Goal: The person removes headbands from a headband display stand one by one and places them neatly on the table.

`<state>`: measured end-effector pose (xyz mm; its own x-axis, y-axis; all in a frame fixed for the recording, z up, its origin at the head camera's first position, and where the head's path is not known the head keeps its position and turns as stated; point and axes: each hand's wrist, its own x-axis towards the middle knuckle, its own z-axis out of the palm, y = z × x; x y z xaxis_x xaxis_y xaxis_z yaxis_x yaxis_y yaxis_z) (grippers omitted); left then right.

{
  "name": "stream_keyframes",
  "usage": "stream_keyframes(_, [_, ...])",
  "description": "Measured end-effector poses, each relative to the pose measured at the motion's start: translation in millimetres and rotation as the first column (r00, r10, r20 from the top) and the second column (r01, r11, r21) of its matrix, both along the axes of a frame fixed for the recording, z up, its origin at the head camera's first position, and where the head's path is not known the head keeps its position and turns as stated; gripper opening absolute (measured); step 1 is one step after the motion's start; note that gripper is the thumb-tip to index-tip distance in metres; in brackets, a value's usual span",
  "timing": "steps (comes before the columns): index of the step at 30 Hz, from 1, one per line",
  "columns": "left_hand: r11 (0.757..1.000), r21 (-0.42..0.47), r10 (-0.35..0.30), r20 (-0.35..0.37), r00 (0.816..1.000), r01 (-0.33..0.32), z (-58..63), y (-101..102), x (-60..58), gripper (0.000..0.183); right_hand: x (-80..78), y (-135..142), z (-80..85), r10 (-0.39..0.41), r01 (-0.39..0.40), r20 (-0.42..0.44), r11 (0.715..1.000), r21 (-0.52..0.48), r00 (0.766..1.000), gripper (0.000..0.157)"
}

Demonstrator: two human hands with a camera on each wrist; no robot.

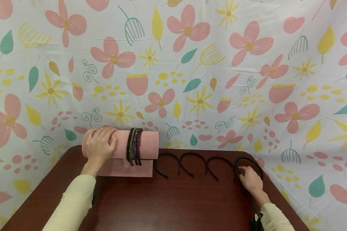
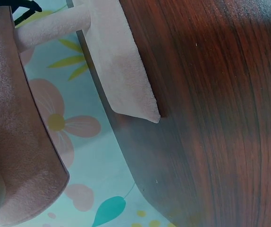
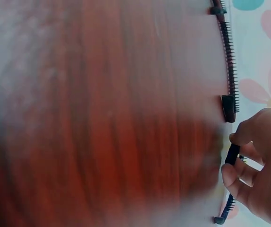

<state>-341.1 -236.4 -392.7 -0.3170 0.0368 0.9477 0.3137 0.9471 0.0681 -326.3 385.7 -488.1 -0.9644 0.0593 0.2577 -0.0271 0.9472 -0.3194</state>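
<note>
Headband [image 3: 232, 154] at far right, beyond three loose headbands [image 1: 193, 153] on the table [image 1: 173, 199] | right hand [image 1: 251, 181] pinches one side; left hand [image 1: 100, 143] grips the pink roll [image 1: 122, 141] | looks light, springy, snag-prone teeth – best held by toothless stretches!

My left arm [image 1: 70, 203] stretches forward, its sleeve [image 1: 78, 189] ending below the bare wrist [image 1: 91, 166]. My left hand [image 1: 100, 144] is raised near the back-left corner of the surface [image 1: 173, 205], fingers [image 1: 96, 132] curved downward. My right arm [image 1: 274, 216] reaches to the right edge (near the back corner), where my right hand [image 1: 251, 181] pinches between thumb and fingers.
</note>
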Motion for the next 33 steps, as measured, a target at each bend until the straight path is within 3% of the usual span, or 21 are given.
stream_keyframes(22, [1.000,0.004,0.005,0.014,1.000,-0.005,-0.1,1.8,-2.6,0.038,-3.2,1.4,0.4,-0.001,0.000,0.030,1.000,0.017,1.000,0.041])
stream_keyframes(33, [1.000,0.003,0.016,0.022,1.000,-0.016,-1.1,-0.3,0.0,0.039,4.8,-10.2,-1.2,-0.007,0.008,-0.078,1.000,0.006,0.997,0.036])
